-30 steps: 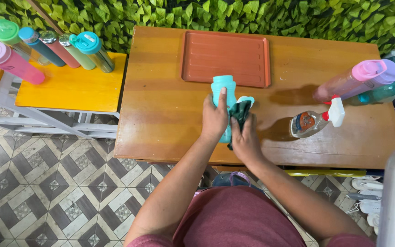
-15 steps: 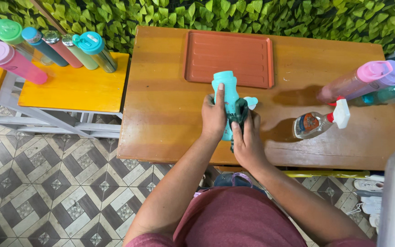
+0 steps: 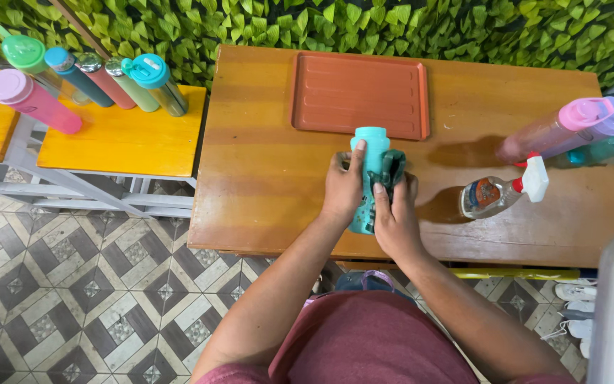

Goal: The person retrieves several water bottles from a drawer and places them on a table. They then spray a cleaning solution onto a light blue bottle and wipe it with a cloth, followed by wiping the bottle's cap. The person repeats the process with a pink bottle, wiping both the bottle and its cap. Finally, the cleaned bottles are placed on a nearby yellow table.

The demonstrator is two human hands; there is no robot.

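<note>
Our left hand (image 3: 342,186) stayed clamped on the teal bottle (image 3: 371,153) while our right hand (image 3: 394,217), gripping the dark green cloth (image 3: 391,171), had slid it up to the bottle's top, so the wiping had reached the upper part.

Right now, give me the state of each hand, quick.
Left hand: closed around the upright teal plastic bottle.
Right hand: closed on a dark green cloth, pressed against that bottle.
</note>
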